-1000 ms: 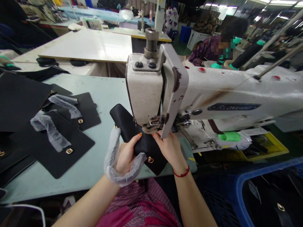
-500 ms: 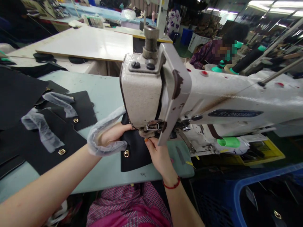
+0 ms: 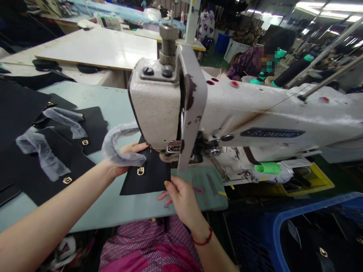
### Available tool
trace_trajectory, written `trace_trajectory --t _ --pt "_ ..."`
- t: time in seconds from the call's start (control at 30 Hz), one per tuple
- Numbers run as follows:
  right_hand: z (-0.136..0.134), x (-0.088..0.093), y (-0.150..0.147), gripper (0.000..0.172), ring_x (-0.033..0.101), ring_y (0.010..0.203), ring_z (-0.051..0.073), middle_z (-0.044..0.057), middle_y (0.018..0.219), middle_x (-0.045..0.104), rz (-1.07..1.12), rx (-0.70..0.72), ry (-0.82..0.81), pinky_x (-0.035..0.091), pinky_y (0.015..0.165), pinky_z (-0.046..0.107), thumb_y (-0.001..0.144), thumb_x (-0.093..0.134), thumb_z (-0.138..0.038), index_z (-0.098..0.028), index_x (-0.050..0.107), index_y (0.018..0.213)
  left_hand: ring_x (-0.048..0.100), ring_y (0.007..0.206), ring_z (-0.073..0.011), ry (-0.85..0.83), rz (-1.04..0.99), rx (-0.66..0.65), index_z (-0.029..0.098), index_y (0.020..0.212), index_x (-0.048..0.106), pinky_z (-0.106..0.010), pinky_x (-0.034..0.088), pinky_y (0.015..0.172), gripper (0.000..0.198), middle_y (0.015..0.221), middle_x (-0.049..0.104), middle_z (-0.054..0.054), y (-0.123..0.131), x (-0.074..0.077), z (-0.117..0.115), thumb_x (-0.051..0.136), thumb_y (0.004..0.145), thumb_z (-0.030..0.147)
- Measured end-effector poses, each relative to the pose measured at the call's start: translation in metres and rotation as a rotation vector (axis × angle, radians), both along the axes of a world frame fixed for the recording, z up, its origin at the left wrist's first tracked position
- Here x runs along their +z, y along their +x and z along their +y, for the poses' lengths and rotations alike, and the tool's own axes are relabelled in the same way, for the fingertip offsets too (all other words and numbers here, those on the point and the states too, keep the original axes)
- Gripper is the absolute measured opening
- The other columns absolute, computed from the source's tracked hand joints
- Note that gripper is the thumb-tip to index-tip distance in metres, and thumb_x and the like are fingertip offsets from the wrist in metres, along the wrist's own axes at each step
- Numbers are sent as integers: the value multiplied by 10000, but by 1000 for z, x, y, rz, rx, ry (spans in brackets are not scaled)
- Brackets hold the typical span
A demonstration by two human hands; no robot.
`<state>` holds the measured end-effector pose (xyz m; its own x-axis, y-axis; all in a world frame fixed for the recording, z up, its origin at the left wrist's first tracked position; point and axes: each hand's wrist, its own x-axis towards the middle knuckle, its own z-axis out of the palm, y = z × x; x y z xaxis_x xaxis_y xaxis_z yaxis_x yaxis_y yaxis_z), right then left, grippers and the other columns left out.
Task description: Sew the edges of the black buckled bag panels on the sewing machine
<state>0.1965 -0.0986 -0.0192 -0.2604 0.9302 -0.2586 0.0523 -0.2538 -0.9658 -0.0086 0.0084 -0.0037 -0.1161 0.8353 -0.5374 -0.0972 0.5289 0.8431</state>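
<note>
A black leather-like panel (image 3: 150, 179) lies flat on the sewing table, its upper part under the sewing machine head (image 3: 155, 109). On it is a gold buckle (image 3: 141, 171), close to the end of a handle wrapped in clear plastic (image 3: 109, 145). My left hand (image 3: 127, 154) reaches through this handle's loop; its visible fingers stretch flat on the panel's left side, partly covered by the wrap. At the panel's lower right edge, my right hand (image 3: 181, 196) has its thumb on the edge and lower fingers spread below. The needle area is hidden behind the machine head.
More black panels (image 3: 59, 166) with wrapped handles lie at left. A pink loop-shaped item (image 3: 198, 189) sits right of my right hand. A blue crate (image 3: 279, 226) with black pieces stands at lower right, near a yellow tray (image 3: 319, 177). Another person (image 3: 248, 62) is beyond the machine.
The panel has turned and shifted to the left, out from the needle area. My right hand has moved down from beside the needle to the panel's lower right edge. My left hand stays on the panel.
</note>
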Motion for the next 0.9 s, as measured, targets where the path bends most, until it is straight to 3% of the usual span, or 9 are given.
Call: trace_trajectory --t 0.1,0.2,0.3,0.4,0.5,0.6,0.67,0.77,0.9 --pt "-5 3 1 395 712 710 133 82 998 697 130 26 -35 496 512 156 953 447 -458 -200 611 1204 697 942 -257 -20 -193 114 177 801 734 -425 514 866 419 728 751 -27 -6 -23 -54 466 898 485" --pt "-5 4 2 419 707 683 134 80 916 707 234 46 -87 499 519 162 942 452 -509 -182 625 1138 602 1163 -302 118 -535 254 278 945 736 -442 473 976 502 969 762 -42 5 -37 -110 620 705 703" --pt "-4 5 3 438 703 662 143 61 834 695 266 60 -91 513 535 183 921 478 -541 -173 623 1109 526 1251 -341 203 -727 130 303 1094 700 -501 435 1033 620 1151 707 -81 36 -38 -140 759 587 656" --pt "-6 7 2 445 701 661 144 72 883 695 201 44 -43 515 535 191 940 443 -528 -171 607 1149 573 1191 -339 170 -654 87 204 1077 713 -484 445 1026 515 1135 706 -130 64 -35 -135 737 693 546" --pt "-11 8 -2 399 704 716 158 78 950 701 6 -21 57 519 552 204 953 443 -487 -190 610 1161 598 1157 -325 136 -405 193 148 956 730 -435 449 1031 376 1058 731 -119 75 -33 -120 741 725 445" --pt "-15 6 -7 317 701 737 169 69 868 714 -216 -85 139 505 569 206 950 481 -453 -186 641 1008 566 1205 -318 202 -104 267 158 859 731 -397 388 1090 282 1000 742 -86 74 -34 -115 780 694 382" --pt "-16 4 -10 344 693 684 157 67 787 713 -260 -108 139 490 556 199 959 460 -465 -173 615 862 550 1225 -324 215 -29 247 152 873 733 -416 357 1111 307 993 741 -97 71 -35 -116 763 715 413" --pt "-13 3 -9 433 665 566 129 50 681 695 -121 -100 65 464 500 179 963 412 -523 -165 555 765 581 1182 -338 163 -103 208 133 924 739 -435 403 1070 376 1017 740 -116 68 -39 -118 765 712 442" --pt "-8 4 -5 490 605 448 105 25 563 649 111 -58 -36 440 452 167 931 439 -578 -149 551 723 672 986 -326 41 -378 130 86 931 742 -427 515 916 463 1011 734 -162 65 -46 -115 806 651 450"
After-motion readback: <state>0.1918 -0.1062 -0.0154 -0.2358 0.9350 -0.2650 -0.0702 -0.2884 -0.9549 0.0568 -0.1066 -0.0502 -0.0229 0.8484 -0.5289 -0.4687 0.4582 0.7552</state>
